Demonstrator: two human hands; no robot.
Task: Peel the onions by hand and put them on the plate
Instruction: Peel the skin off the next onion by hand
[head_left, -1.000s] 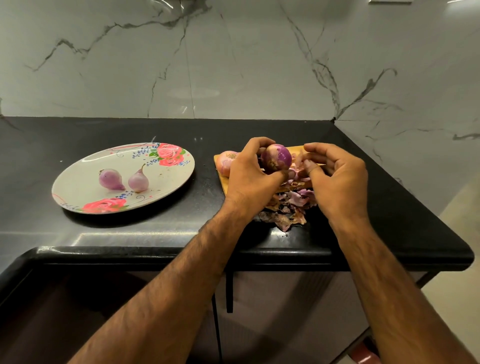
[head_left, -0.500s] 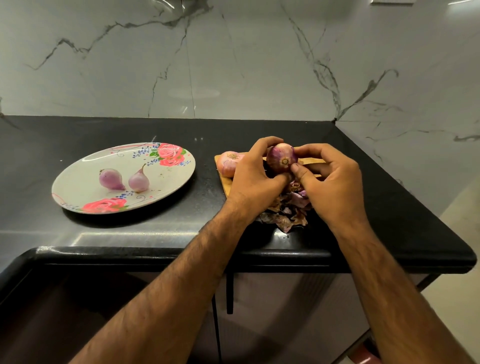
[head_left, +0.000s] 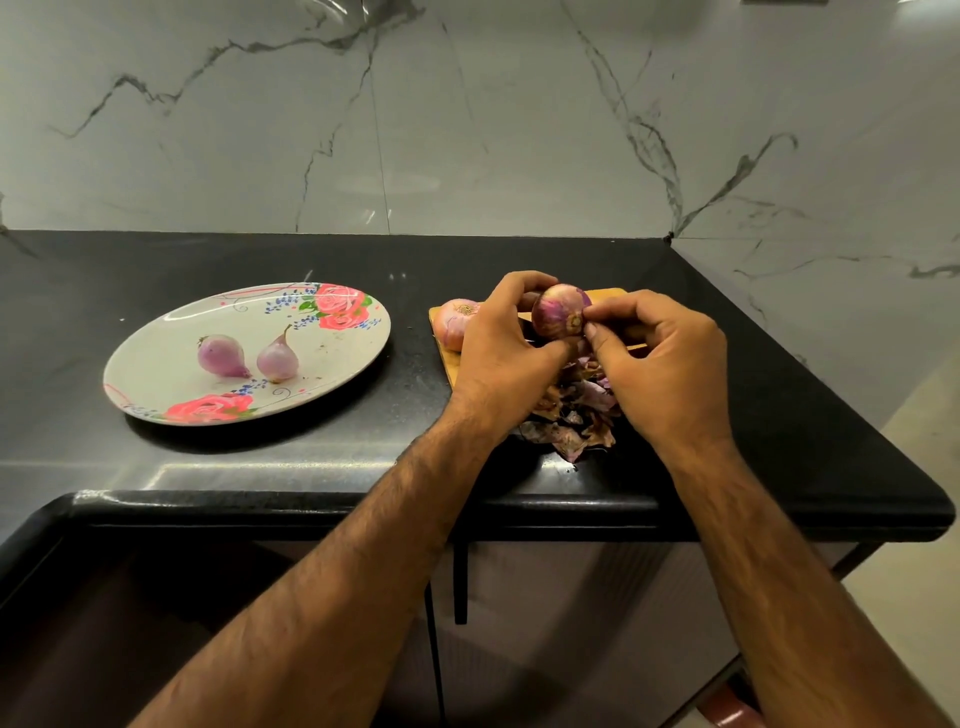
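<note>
A black countertop (head_left: 311, 249) spans the middle, a veined marble wall (head_left: 467, 130) at twelve o'clock. A wooden cutting board (head_left: 610, 295) lies toward two o'clock, grey cabinet doors (head_left: 545, 623) at six.

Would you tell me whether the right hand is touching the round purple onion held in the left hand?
Touching. The head view shows the right hand pinching the root end of the round purple onion, which the left hand grips.

Four onions (head_left: 221, 356) (head_left: 278, 359) (head_left: 558, 312) (head_left: 453, 325), one plate (head_left: 156, 379), one cutting board (head_left: 608, 295), two hands (head_left: 504, 348) (head_left: 670, 374)
</note>
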